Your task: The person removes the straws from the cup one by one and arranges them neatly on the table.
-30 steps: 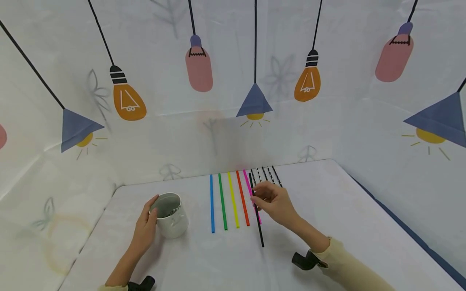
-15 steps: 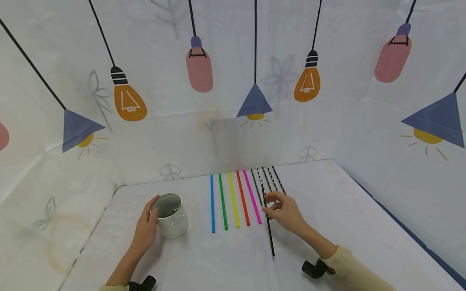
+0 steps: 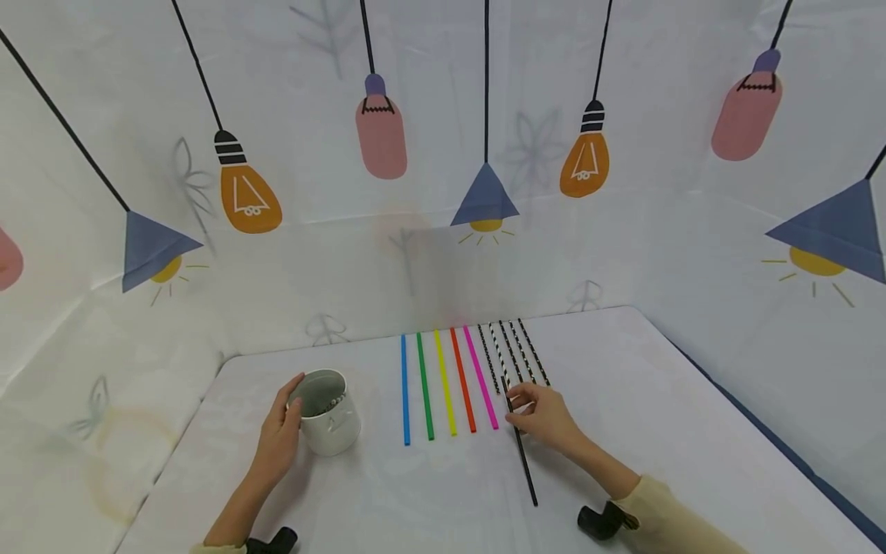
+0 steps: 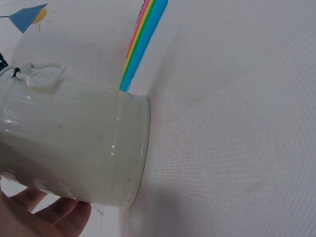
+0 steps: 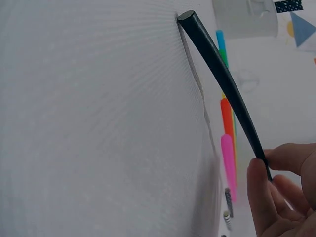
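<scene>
The black straw (image 3: pixel 526 465) slants over the surface (image 3: pixel 388 500), and the right wrist view shows, more clearly than the head view, its shadow parting from it toward the right hand (image 3: pixel 543 415), whose thumb and fingertips pinch its far part. The left hand (image 3: pixel 278 438) curls its fingers round the mug (image 3: pixel 321 435), fingertips against the wall in its wrist view, while only the head view looks inside; beyond lie coloured straws (image 3: pixel 445 382) and, to their right, patterned straws (image 3: pixel 488 358).

Tbl booth (image 3: pixel 637 385) w/ lamp-print walls (image 3: pixel 429 161)
</scene>
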A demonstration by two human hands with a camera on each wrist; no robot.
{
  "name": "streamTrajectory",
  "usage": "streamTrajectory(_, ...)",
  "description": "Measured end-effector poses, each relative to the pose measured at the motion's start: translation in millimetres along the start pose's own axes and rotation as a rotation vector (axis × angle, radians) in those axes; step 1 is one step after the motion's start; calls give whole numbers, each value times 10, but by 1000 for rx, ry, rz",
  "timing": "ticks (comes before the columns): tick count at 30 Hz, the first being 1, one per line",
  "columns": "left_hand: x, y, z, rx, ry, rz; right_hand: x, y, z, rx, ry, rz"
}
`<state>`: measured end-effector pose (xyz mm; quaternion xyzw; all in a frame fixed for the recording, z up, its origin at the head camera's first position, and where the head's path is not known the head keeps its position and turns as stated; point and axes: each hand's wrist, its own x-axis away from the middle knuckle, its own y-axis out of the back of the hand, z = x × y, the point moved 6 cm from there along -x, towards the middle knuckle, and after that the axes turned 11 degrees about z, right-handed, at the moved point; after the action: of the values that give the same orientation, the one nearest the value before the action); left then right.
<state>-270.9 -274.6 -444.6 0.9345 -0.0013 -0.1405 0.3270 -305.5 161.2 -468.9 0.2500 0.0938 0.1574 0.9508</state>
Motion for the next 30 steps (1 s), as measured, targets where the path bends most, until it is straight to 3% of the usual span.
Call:
streamTrajectory(10, 5, 4, 3, 6, -2, 2, 4, -67, -88, -10, -114, 38)
streamTrajectory(30, 10, 11, 5, 9, -14, -2, 21, -138, -83, 2, -204, 67)
